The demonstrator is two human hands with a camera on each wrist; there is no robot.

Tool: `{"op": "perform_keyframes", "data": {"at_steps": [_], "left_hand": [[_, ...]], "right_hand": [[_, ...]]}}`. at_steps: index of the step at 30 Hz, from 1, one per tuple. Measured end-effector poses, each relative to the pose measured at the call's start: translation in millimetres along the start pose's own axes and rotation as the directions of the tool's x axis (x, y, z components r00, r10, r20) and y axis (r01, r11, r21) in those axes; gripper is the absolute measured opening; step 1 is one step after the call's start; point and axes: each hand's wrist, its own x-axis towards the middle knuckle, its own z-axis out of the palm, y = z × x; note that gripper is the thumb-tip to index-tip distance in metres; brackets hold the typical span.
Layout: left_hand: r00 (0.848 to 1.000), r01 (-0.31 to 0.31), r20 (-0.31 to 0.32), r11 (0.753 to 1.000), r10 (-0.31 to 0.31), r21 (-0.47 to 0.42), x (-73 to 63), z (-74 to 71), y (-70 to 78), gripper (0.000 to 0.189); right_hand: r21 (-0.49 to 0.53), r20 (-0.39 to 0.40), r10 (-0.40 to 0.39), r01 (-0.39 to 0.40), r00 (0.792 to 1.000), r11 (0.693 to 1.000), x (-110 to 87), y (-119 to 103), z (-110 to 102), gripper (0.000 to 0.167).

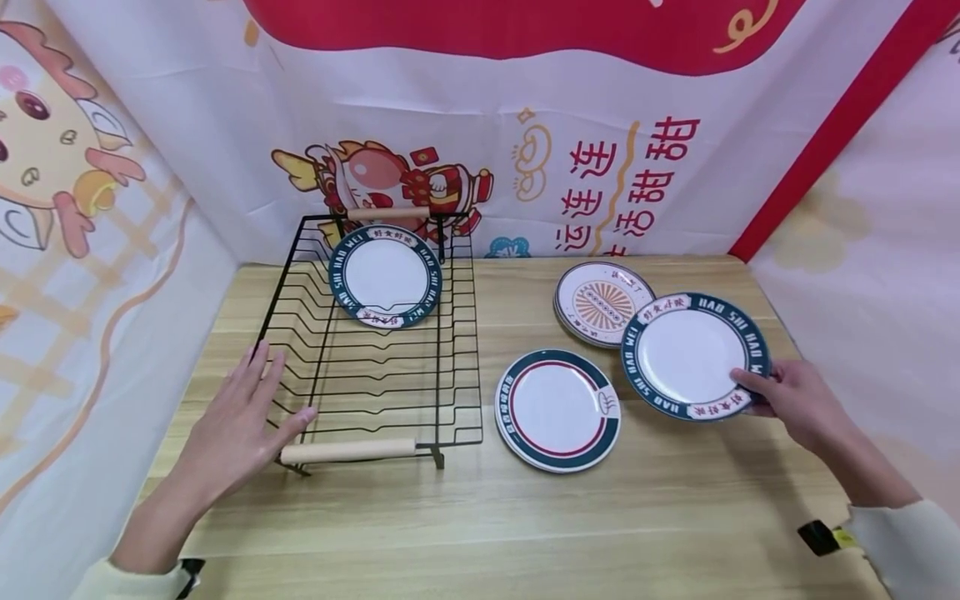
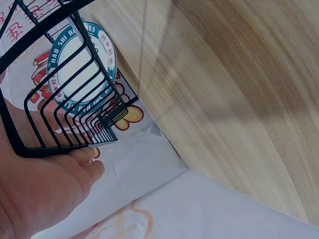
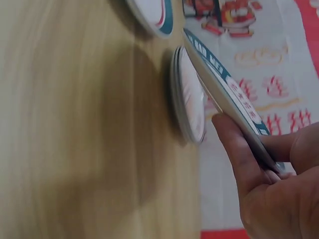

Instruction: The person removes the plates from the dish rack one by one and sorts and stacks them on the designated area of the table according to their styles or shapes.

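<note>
My right hand [image 1: 806, 404] pinches a green-rimmed white plate [image 1: 686, 354] by its right edge, thumb on top and fingers beneath. In the right wrist view the plate [image 3: 229, 92] is tilted and raised off the table. My left hand [image 1: 236, 425] lies with fairly straight fingers against the left front side of the black wire dish rack [image 1: 375, 358]. The left wrist view shows the rack's side bars right at that palm [image 2: 50, 194]. A matching green-rimmed plate [image 1: 385, 275] leans at the back of the rack.
Left of the held plate, a plate with a green and red ring [image 1: 558, 411] lies on the wooden table [image 1: 525, 533]. Behind is a stack of plates with an orange sunburst [image 1: 592, 292], partly overlapped by the held plate. Printed cloth [image 1: 517, 83] hangs around the table's back and sides.
</note>
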Motion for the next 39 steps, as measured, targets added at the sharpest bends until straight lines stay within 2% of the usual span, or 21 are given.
{"op": "perform_keyframes", "data": {"at_steps": [8, 11, 23, 31, 39], "left_hand": [[1.0, 0.005, -0.006, 1.0, -0.005, -0.007, 0.0, -0.9, 1.1, 0.093], [1.0, 0.004, -0.004, 1.0, -0.004, -0.006, 0.1, -0.3, 0.8, 0.093], [1.0, 0.003, -0.003, 1.0, -0.003, -0.009, 0.0, -0.2, 0.2, 0.093], [1.0, 0.013, 0.002, 1.0, -0.013, -0.011, -0.9, -1.1, 2.2, 0.094], [1.0, 0.011, 0.003, 1.0, -0.011, -0.006, -0.6, -2.3, 3.5, 0.094]], "right_hand": [[0.142, 0.128, 0.108, -0.126, 0.986, 0.982, 1.2, 43.1, -11.9, 0.025], [0.161, 0.145, 0.108, -0.131, 0.984, 0.978, 2.6, 54.8, -11.2, 0.021], [0.161, 0.19, 0.133, -0.165, 0.973, 0.973, 4.0, 72.9, -2.7, 0.024], [0.136, 0.169, 0.174, -0.198, 0.97, 0.971, 6.6, 72.8, 7.3, 0.027], [0.032, 0.116, 0.187, -0.192, 0.975, 0.981, 7.5, 76.9, 14.8, 0.034]]}}
